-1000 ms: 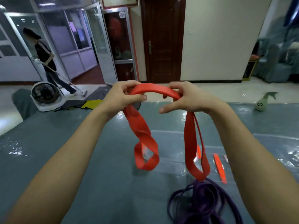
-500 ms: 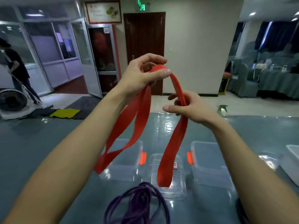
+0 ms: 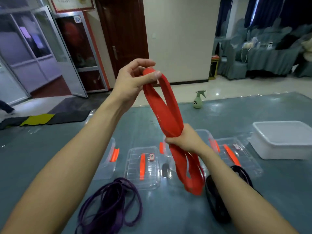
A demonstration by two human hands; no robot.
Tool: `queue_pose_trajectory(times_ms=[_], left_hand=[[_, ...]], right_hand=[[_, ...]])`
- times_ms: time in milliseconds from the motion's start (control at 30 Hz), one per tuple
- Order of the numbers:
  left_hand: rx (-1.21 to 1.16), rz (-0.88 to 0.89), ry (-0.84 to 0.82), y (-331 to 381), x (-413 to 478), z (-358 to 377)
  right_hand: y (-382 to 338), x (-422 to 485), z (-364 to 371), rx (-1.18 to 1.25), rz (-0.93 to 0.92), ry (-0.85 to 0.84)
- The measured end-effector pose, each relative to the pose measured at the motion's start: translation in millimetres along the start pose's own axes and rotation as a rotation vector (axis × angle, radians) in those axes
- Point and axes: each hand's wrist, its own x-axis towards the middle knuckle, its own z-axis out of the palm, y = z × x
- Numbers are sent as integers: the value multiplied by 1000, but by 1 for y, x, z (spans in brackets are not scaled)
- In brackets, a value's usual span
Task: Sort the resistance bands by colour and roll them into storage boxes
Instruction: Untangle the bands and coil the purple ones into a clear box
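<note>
The right forearm hides much of the black band (image 3: pixel 217 205) and part of the clear box (image 3: pixel 205 137) behind the right hand (image 3: pixel 184 141). The purple bands (image 3: pixel 109 205) run off the bottom edge. The label (image 3: pixel 152 157) on the clear lid (image 3: pixel 143 166) is too small to read.

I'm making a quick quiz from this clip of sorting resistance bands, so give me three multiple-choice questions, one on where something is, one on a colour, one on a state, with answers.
1. Where does the purple band bundle lie?
A. On the table, below the left forearm
B. Inside the white tub
C. On the floor by the door

2. What colour is the band held in both hands?
A. Yellow
B. Red
C. Black

3. How does the right hand hold it?
A. Flat, palm open
B. Closed around the gathered strands
C. Not touching

Answers: 1 A, it rests on the grey table cover. 2 B, the red band runs from the left hand downward. 3 B, the fingers wrap the band's middle.
</note>
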Motion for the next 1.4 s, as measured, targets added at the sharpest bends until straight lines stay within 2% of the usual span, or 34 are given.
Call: queue_pose_trajectory(times_ms=[167, 267, 333, 433, 500, 533, 633, 700, 833, 933, 1100, 1233, 1267, 1333, 1400], left_hand=[[-74, -134, 110, -67, -11, -45], [-56, -273, 97, -128, -44, -73], [60, -413, -59, -170, -69, -86], [400, -629, -510, -212, -103, -79], [638, -679, -762, -223, -122, -52], [650, -684, -812, -226, -128, -33], [382, -581, -665, -230, -128, 33], [251, -529, -603, -233, -121, 76], [237, -492, -639, -240, -112, 158], [117, -539, -668, -257, -111, 223], [-54, -641, -461, -290, -108, 345], [-177, -833, -275, -306, -107, 434], [-163, -852, -251, -311, -107, 456], [-133, -856, -208, -322, -106, 499], [-69, -922, -191, -336, -113, 545]], right_hand=[[26, -9, -60, -347, 25, -11], [36, -14, -80, -474, 3, 99], [37, -16, -86, -517, 4, 146], [34, -22, -93, -484, 42, 186], [30, -27, -98, -470, 64, 174], [30, -28, -99, -505, 73, 146], [35, -32, -101, -621, 97, 67], [45, -36, -108, -634, 92, 71], [74, -42, -145, -619, 123, 141], [104, -42, -182, -586, 187, 169], [186, -46, -261, -485, 289, 236], [268, -92, -328, 97, 339, 135], [294, -110, -338, 136, 323, 164], [347, -149, -351, 52, 351, 192], [396, -189, -350, 57, 423, 98]])
